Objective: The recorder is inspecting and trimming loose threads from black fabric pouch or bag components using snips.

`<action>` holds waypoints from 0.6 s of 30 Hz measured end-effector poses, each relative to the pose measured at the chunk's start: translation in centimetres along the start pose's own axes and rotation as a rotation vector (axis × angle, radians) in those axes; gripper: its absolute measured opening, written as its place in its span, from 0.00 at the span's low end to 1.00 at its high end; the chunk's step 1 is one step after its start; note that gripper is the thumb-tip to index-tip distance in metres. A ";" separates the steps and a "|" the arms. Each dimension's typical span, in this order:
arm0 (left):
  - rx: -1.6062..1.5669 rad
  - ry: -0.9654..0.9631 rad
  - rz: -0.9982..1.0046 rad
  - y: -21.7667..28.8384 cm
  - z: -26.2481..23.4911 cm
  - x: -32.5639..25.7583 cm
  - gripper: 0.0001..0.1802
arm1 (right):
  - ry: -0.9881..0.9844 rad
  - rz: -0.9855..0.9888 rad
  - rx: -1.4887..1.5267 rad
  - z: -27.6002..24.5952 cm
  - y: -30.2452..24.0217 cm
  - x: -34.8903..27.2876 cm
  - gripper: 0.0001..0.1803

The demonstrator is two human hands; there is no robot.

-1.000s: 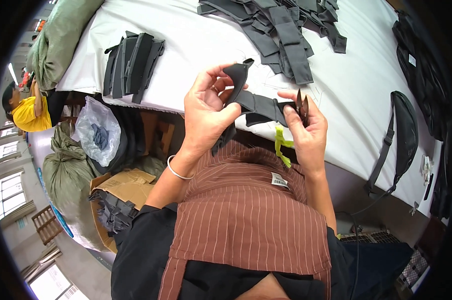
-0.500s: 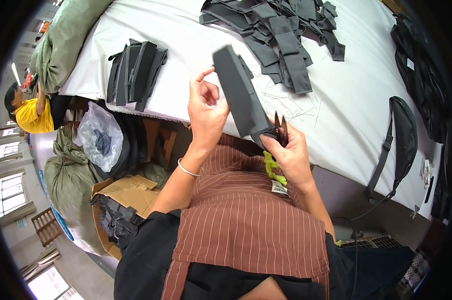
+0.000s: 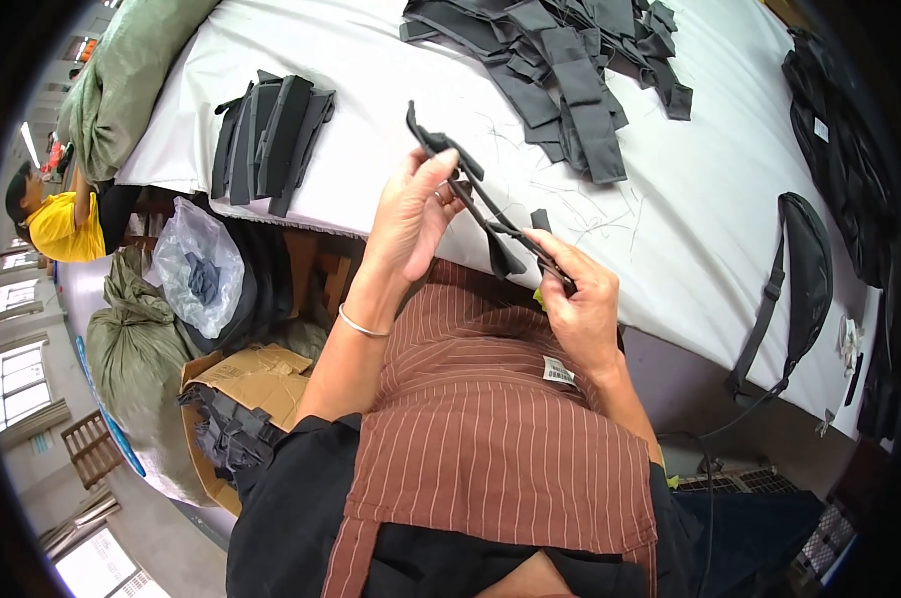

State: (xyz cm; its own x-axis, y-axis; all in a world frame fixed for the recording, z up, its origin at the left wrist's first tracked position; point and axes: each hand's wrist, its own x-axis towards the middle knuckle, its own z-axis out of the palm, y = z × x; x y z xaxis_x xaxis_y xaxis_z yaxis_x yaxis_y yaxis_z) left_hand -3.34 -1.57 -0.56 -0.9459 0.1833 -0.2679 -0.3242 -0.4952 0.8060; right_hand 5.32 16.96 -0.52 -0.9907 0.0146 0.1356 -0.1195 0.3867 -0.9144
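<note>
While left hand (image 3: 413,214) and right hand (image 3: 584,301) pinch a dark strip (image 3: 506,261), grey fabric (image 3: 572,85) strews the white table (image 3: 714,249); windows (image 3: 15,384) glow leftward.

Strip (image 3: 504,257) before pile (image 3: 575,95), pouch (image 3: 809,274) right, box (image 3: 256,384) left

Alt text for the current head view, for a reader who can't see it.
A person's left hand and right hand hold a dark fabric piece, seen nearly edge-on, by a white-covered table. On the table lie a neat row of dark strips at left and a jumbled pile farther right; a cardboard box sits lower left.
</note>
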 end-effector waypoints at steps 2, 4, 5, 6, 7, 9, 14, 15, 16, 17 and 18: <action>0.034 0.028 -0.002 -0.1 -0.1 0.1 0.22 | 0.013 -0.005 0.004 0.2 0.5 -0.1 0.30; 0.004 -0.021 -0.034 -0.1 -0.2 -0.1 0.28 | 0.045 0.010 0.045 0.3 1.2 -0.1 0.28; 0.004 -0.021 -0.039 -0.1 -0.1 -0.3 0.28 | 0.046 0.015 0.045 0.3 1.5 0.0 0.28; 0.019 -0.045 -0.011 0.0 0.1 -0.6 0.31 | 0.058 0.063 0.066 0.2 1.8 0.1 0.27; 0.032 -0.068 0.019 0.1 0.3 -0.9 0.35 | 0.068 0.108 0.086 0.1 2.1 0.3 0.27; 0.038 -0.080 0.078 -0.1 1.0 -1.3 0.37 | 0.074 0.124 0.117 -0.5 2.1 0.5 0.26; 0.142 -0.092 0.272 0.1 2.2 -2.1 0.40 | 0.066 0.204 0.119 -2.1 0.6 0.6 0.26; 0.131 -0.092 0.288 0.0 2.2 -2.1 0.41 | 0.061 0.172 0.098 -2.4 0.3 0.6 0.26; 0.131 -0.094 0.285 -0.1 2.3 -2.1 0.41 | 0.063 0.174 0.098 -2.5 0.0 0.6 0.26; 0.144 -0.084 0.309 -0.3 2.4 -2.1 0.41 | 0.090 0.093 0.077 -2.5 -0.2 0.6 0.24; 0.157 -0.073 0.333 -0.4 2.5 -2.1 0.41 | 0.116 0.012 0.056 -2.5 -0.2 0.5 0.23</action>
State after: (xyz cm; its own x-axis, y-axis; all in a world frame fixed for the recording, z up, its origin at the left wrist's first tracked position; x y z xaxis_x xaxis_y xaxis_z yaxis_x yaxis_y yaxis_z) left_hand -1.22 0.40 1.02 -0.9936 0.0977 0.0562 0.0122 -0.4024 0.9154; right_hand 4.99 19.21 0.75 -0.9781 0.1271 0.1649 -0.1145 0.3334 -0.9358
